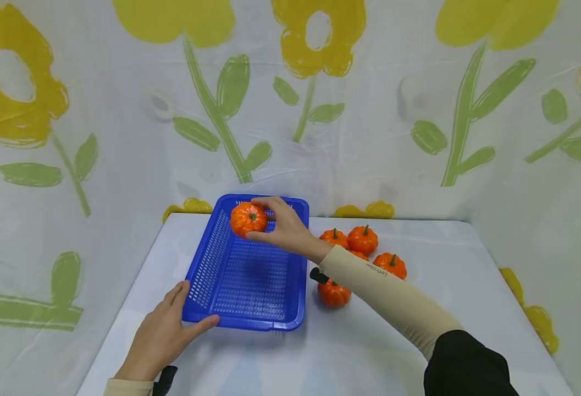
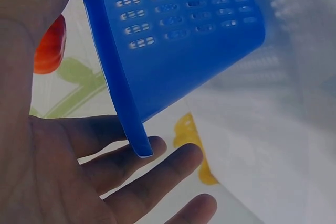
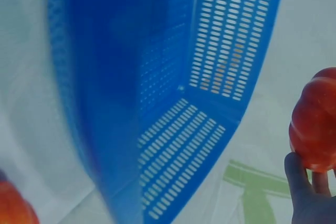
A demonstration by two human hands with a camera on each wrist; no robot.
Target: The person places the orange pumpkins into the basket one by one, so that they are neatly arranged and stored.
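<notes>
My right hand [image 1: 285, 228] pinches a small orange pumpkin [image 1: 248, 219] with a green stem, thumb on its near side and fingers on its far side. It holds the pumpkin over the far part of a blue plastic basket [image 1: 250, 286] with slotted walls. In the right wrist view the same pumpkin [image 3: 317, 124] appears at the right edge, fingertips against it. At the basket's near left corner, my left hand [image 1: 164, 330] grips the rim, thumb along the front and fingers at the left side. The left wrist view shows these fingers [image 2: 152, 177] spread by the blue rim [image 2: 113, 72].
Several more orange pumpkins [image 1: 363, 240] stand on the white table [image 1: 419, 319] right of the basket, some partly hidden by my right forearm. A pale cloth [image 1: 359, 165] with yellow flowers and green leaves hangs behind the table and along its sides.
</notes>
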